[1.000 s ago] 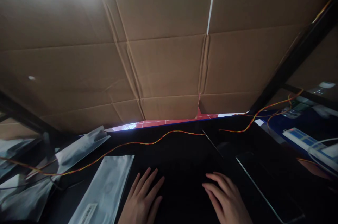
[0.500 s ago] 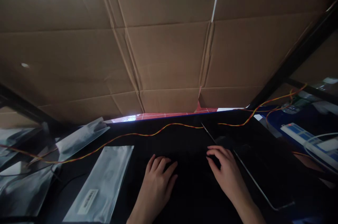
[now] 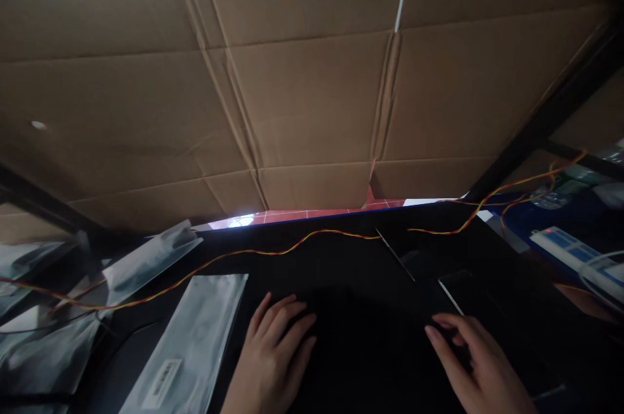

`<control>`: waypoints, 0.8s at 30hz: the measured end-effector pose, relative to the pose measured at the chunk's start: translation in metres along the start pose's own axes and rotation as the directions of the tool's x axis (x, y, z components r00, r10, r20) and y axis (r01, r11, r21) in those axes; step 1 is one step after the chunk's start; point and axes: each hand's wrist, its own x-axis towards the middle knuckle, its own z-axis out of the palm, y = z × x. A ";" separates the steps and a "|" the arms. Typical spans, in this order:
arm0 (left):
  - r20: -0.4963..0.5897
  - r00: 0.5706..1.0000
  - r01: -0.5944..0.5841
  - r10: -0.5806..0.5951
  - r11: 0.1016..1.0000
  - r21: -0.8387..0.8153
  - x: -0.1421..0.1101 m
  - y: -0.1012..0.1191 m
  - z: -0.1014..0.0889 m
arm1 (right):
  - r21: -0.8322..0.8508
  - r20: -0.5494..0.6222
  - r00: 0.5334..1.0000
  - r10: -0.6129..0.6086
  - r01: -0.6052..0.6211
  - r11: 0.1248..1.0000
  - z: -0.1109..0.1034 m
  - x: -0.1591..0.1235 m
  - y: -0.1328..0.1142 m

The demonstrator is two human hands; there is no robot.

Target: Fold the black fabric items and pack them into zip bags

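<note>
Neither grip holds anything: the left hand (image 3: 273, 355) lies flat, fingers spread, on the black tabletop (image 3: 361, 271). Her right hand (image 3: 475, 365) rests loosely open over a dark flat tablet (image 3: 492, 303), fingertips touching its near edge, right of centre.

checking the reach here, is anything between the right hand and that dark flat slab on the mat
Nothing visible does: the right hand already rests its fingertips on the dark slab. The left hand lies flat on the black mat, apart.
</note>
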 end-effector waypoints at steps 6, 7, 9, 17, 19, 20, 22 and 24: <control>0.003 0.999 0.053 -0.054 0.995 0.087 -0.036 -0.040 -0.013 | 0.033 0.219 0.976 -0.014 0.007 0.999 0.014 0.004 0.000; 0.012 0.998 0.055 -0.056 0.994 0.091 -0.041 -0.042 -0.011 | 0.065 0.255 0.967 -0.009 -0.008 0.998 0.011 0.008 -0.003; 0.034 0.998 0.043 -0.047 0.995 0.091 -0.047 -0.039 -0.007 | 0.118 0.321 0.947 0.014 -0.054 0.991 0.001 0.016 -0.012; 0.098 0.995 0.008 -0.006 1.000 -0.019 -0.035 -0.006 0.012 | -0.007 0.068 0.960 -0.271 0.272 0.962 -0.014 0.034 -0.099; 0.105 0.994 -0.003 0.008 0.999 -0.049 -0.033 -0.005 0.015 | -0.023 0.129 0.932 -0.340 0.345 0.938 0.011 0.026 -0.125; 0.105 0.994 -0.006 0.011 0.999 -0.054 -0.033 -0.006 0.017 | -0.028 0.185 0.914 -0.360 0.371 0.928 0.025 0.022 -0.136; 0.092 0.996 -0.014 0.018 0.998 -0.054 -0.035 -0.008 0.018 | -0.016 0.270 0.888 -0.372 0.391 0.920 0.046 0.014 -0.153; 0.065 0.998 -0.022 0.025 0.998 -0.057 -0.037 -0.010 0.019 | 0.146 0.377 0.851 -0.366 0.336 0.930 0.052 0.011 -0.161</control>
